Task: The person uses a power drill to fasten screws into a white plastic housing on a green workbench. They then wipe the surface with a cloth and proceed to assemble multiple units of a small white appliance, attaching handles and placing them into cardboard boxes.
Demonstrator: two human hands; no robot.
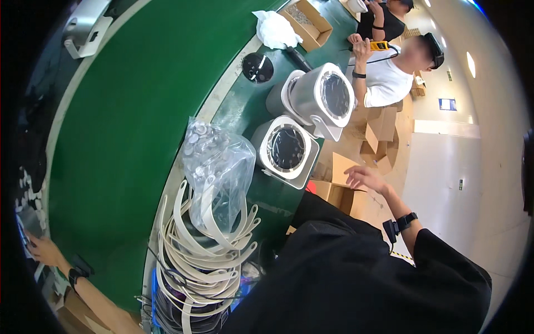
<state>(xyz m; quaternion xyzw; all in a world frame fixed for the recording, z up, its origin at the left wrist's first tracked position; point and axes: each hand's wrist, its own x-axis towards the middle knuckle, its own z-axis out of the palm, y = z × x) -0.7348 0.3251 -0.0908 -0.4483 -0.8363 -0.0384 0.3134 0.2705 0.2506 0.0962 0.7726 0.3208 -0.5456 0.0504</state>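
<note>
At the far left edge of the picture the left hand (43,249) lies flat, fingers spread, on a pale grey pad or panel (29,222) beside a scatter of small white parts (28,192); it holds nothing that can be made out. A wide green surface (117,111) runs up the middle, a grey metal bracket (83,25) near its far left corner. Along its near right edge a heap of curved beige plastic bands (206,261) lies stacked, and a clear plastic bag of small round pieces (214,161) stands on top of them. Just right of the bag, at the right edge of the surface, sits a beige, square-faced housing with a dark round opening (286,150); a second, similar housing (322,97) lies tilted beyond it. Further along are a black round part (257,68), a crumpled white cloth (275,29) and an open cardboard box (308,21). The right hand (364,178) hovers open, fingers loosely spread, past the right edge of the surface, over cardboard boxes on the floor (339,192), holding nothing. Beyond, another person in a white shirt (386,80) holds a yellow tool (379,45).
</note>
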